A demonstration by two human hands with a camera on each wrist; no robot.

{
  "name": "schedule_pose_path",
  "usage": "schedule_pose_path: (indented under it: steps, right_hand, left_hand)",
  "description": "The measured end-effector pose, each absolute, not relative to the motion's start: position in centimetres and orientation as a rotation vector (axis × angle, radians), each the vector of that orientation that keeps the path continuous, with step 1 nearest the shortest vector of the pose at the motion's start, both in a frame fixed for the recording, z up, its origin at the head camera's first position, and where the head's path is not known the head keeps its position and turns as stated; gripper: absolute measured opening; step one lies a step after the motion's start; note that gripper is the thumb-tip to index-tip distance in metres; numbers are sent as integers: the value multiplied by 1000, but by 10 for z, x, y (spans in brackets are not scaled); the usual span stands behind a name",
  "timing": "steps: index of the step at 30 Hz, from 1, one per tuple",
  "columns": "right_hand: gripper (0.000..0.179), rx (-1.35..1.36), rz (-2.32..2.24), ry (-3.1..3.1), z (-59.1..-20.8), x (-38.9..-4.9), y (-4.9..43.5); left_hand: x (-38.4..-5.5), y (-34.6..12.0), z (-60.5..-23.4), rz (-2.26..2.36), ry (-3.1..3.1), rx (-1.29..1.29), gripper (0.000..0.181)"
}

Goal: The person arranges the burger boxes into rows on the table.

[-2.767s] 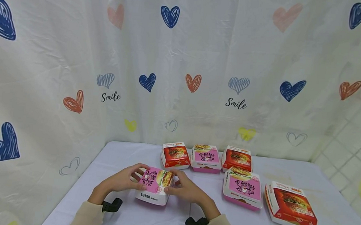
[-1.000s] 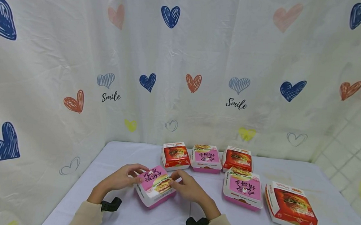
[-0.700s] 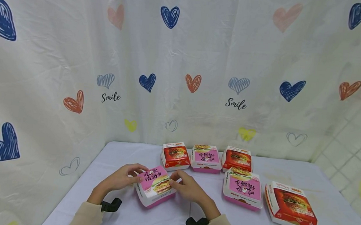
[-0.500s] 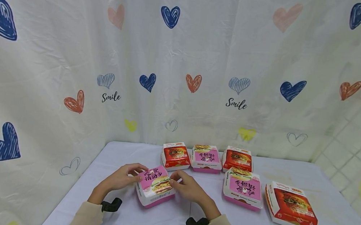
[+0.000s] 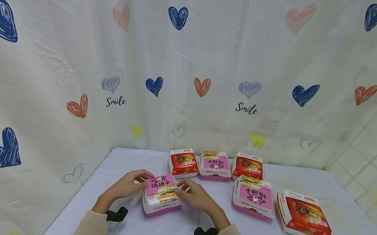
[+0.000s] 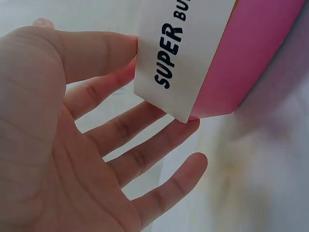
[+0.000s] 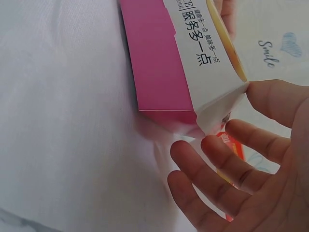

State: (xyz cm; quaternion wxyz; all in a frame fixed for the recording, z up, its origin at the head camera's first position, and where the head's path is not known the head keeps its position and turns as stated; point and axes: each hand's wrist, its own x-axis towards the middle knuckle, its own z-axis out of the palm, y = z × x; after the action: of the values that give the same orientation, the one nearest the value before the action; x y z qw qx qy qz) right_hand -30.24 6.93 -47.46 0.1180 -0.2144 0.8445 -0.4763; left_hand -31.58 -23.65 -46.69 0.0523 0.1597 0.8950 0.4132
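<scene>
A pink-and-white burger box (image 5: 161, 195) sits on the cloth-covered table in front of me, its lid shut and its printed burger towards me. My left hand (image 5: 126, 185) holds its left back corner. In the left wrist view, the thumb is at the edge of the white SUPER side (image 6: 169, 58), with several fingertips behind the corner. At the right, my right hand (image 5: 197, 197) has its thumb on the lid's corner. The right wrist view shows the other fingers curved around that corner, beside the pink base (image 7: 157, 63).
Behind stand a red burger box (image 5: 183, 163), a pink one (image 5: 215, 165) and another red one (image 5: 248, 165) in a row. Further right lie a pink box (image 5: 254, 197) and a larger red box (image 5: 303, 215). A heart-print curtain (image 5: 215, 120) hangs at the table's back edge.
Between my hands the burger box has turned clockwise: its SUPER side faced me at first and now faces left. Over the last second it turned slightly further. The other boxes have stayed put.
</scene>
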Motion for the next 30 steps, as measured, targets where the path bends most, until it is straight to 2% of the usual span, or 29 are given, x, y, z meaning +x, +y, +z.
schedule_pose_path:
  steps: [16,30]
  right_hand:
    - [54,-632,-1454,2410,-472,-298,68]
    - [65,-617,-1436,2406,-471,-296,67]
  left_hand:
    - [-318,-231,-471,1261,2809,453,21]
    - [-317,-226,-470,1250,2856,425,19]
